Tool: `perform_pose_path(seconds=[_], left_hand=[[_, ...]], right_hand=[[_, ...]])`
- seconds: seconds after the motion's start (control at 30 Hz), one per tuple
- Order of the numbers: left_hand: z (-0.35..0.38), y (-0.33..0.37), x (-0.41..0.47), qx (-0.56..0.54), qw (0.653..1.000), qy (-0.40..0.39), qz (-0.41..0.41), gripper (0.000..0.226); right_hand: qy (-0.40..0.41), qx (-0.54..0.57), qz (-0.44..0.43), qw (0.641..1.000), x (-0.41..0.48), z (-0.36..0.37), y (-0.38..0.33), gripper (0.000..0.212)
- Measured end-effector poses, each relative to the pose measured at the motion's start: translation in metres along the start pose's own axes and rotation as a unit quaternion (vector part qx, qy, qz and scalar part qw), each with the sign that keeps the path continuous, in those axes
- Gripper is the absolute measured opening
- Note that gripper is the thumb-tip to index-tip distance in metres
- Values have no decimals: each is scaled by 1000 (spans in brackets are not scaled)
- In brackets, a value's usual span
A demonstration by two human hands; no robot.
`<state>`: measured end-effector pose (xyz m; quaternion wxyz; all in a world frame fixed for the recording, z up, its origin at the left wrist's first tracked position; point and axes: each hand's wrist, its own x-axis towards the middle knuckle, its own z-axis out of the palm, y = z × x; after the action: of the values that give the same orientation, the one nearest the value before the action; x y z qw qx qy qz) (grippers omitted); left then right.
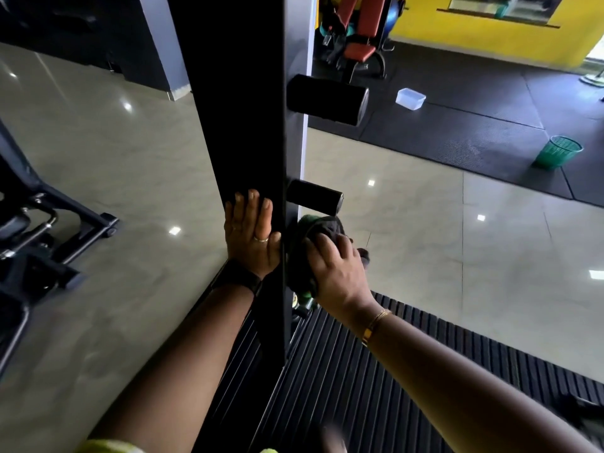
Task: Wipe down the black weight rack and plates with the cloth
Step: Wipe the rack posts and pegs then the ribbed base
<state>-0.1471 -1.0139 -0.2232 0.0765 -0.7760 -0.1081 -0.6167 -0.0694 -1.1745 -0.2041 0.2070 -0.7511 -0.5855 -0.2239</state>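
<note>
A tall black upright of the weight rack [248,125] runs down the middle of the head view. Two black pegs stick out of its right side, an upper one [327,99] and a lower one [315,196]. My left hand [251,233] lies flat with straight fingers on the upright's front face. My right hand [336,266] grips a dark cloth with green edges [322,225] against the upright's right side, just below the lower peg. No weight plates can be made out.
Glossy grey tile floor lies on both sides, with a ribbed black mat [376,354] under the rack. Black machine frames [42,237] stand at the left. On the far rubber mat sit a green basket [557,152], a clear plastic tub [410,99] and a red bench [358,44].
</note>
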Motion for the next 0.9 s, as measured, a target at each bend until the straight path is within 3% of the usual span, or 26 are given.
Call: perform_pose_path(seconds=[0.07, 0.13, 0.17, 0.2, 0.3, 0.33, 0.37, 0.4, 0.47, 0.5, 0.57, 0.63, 0.77, 0.9], left_hand=[[-1, -1, 1, -9, 1000, -6, 2, 55], [-2, -1, 3, -7, 1000, -9, 4, 55], [-2, 0, 1, -6, 1000, -12, 0, 55], [-2, 1, -2, -8, 1000, -16, -8, 55], [-3, 5, -28, -22, 998, -54, -29, 57], [-3, 4, -40, -20, 997, -70, -24, 58], [-3, 2, -51, -15, 996, -81, -13, 59], [-3, 1, -62, -9, 996, -91, -5, 59], [-3, 0, -75, 3, 995, -97, -10, 59], [-2, 2, -80, 6, 995, -98, -19, 59], [1, 4, -87, 10, 995, -93, -23, 60], [4, 3, -90, 10, 996, -87, -22, 60], [10, 5, -90, -4, 996, -75, -38, 58], [11, 8, -88, -14, 996, -74, -39, 57]], right_hand=[[41, 169, 106, 979, -17, 8, -2, 52], [38, 359, 309, 880, -32, 6, -15, 44], [44, 420, 367, 829, -42, 5, -22, 51], [74, 440, 404, 799, -50, 3, -26, 57], [137, 404, 488, 761, -79, 9, -29, 48], [113, 389, 502, 764, -86, 13, -28, 45], [73, 363, 491, 789, -92, 17, -27, 46], [32, 313, 446, 838, -97, 22, -25, 53], [-53, 177, 270, 945, -97, 33, -21, 77], [-98, 122, 193, 969, -91, 38, -20, 83], [-152, 67, 112, 980, -66, 45, -21, 81], [-175, 23, 98, 980, -41, 47, -26, 68], [-269, 53, 180, 945, -6, 44, -16, 35], [-343, 85, 203, 913, 9, 39, -4, 34]])
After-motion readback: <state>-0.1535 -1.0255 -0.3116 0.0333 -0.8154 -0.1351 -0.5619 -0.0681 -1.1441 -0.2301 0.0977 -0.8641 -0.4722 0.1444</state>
